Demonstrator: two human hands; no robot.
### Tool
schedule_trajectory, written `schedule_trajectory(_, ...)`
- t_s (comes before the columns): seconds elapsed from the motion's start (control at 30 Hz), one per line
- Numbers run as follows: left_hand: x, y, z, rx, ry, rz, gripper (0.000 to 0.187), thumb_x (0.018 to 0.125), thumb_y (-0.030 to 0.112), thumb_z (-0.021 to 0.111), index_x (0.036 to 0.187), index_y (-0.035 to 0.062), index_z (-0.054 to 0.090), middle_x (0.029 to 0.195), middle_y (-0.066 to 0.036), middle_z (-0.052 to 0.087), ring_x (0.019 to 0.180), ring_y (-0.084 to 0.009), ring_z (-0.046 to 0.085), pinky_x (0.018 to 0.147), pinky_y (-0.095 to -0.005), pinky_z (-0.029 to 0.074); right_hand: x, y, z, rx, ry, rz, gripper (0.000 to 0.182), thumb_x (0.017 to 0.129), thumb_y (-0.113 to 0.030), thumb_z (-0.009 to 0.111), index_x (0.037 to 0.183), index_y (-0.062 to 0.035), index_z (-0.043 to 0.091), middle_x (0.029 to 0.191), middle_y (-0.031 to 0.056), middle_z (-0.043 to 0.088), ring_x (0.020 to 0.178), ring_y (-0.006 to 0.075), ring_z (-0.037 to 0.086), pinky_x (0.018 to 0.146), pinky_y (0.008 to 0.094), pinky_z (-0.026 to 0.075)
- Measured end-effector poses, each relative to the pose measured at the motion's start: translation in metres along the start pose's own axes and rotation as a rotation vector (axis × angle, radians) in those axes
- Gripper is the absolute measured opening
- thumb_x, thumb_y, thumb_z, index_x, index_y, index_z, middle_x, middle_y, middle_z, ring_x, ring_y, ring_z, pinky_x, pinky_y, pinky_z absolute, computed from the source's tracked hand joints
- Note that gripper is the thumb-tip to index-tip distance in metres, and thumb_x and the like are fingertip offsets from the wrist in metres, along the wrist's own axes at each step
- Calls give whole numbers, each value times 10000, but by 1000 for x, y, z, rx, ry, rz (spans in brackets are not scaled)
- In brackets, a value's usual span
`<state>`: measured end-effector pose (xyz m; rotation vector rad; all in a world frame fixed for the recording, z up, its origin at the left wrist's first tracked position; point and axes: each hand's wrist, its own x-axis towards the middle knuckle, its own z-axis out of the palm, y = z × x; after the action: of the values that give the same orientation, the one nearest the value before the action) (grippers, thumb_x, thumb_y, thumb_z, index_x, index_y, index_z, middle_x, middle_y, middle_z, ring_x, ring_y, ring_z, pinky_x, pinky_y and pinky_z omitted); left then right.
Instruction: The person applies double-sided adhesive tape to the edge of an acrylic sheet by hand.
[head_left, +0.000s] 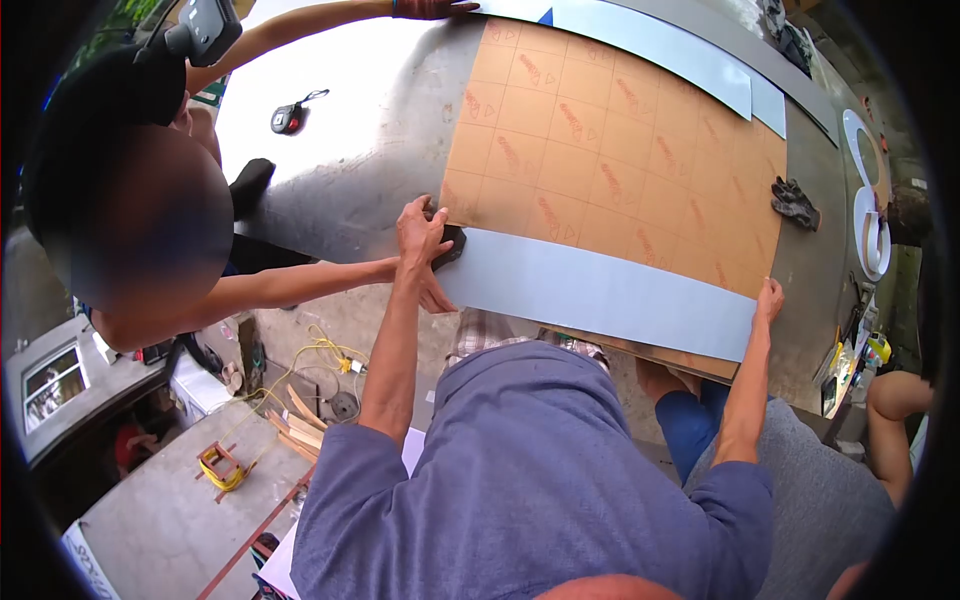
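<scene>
Grey metal covers the broad worktable, its surface bright with glare on the left side, where a co-worker in a black cap leans in with both arms out. Across much of the metal lies a large orange-brown sheet, marked with a grid of lines and rows of red print.

Along the sheet's near edge, just in front of the person in the purple-grey T-shirt, is a long, flat, light blue-grey strip, slanting slightly from left to right. A similar pale strip runs along the sheet's far side, and white pieces with curved cut-outs are at the table's right side.

At the near strip's right end, the person's right hand pinches the corner, thumb and fingers drawn close on it. The left hand is bent over the other end, by a small black block; I can't tell from here whether its fingers are closed on anything. The co-worker's bare hand is just below it, and a dark-gloved hand reaches the far strip's left end.

Smaller still, a dark grey work glove lies right of the sheet, and a black-and-red tape measure rests on the metal near the co-worker.
</scene>
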<state>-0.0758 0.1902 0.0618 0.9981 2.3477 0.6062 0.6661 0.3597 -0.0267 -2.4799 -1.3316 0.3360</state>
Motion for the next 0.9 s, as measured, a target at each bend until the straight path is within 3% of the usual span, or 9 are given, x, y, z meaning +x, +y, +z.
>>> schedule_trajectory(0.07,7,-2,5,7,6,40,514,825,263,736,1238,-26,632,1133,-201,694,1001,-273,694,877,-359,545,0,0,-2,57,-17,30,424,903,-366,590,1133,-26,699,1140,157,697,1109,334,621,971,409,454)
schedule_trajectory(0.3,15,9,10,-73,59,-1,400,807,278,742,1060,-30,706,925,-190,734,876,-297,721,815,-372,557,19,7,0,125,-44,176,414,878,-324,607,1131,-11,704,1160,181,690,1116,331,624,969,398,458)
schedule_trajectory(0.43,22,9,14,-31,77,-52,451,808,351,742,1027,-43,709,945,-195,734,881,-293,721,823,-381,553,16,11,-2,233,-62,198,412,866,-304,602,1136,-10,702,1168,181,687,1112,319,626,968,394,461)
schedule_trajectory(0.6,34,9,10,23,20,-134,498,818,419,735,1003,-43,718,942,-193,737,884,-293,717,820,-382,545,18,21,7,158,-23,172,362,841,-249,618,1101,-14,707,1115,169,702,1071,298,642,942,381,479)
schedule_trajectory(0.9,51,-4,-2,80,72,-83,377,825,346,763,930,-12,709,835,-164,727,790,-278,700,769,-388,542,-26,4,3,215,22,138,251,813,-135,667,1014,11,702,962,121,710,923,239,655,840,342,509)
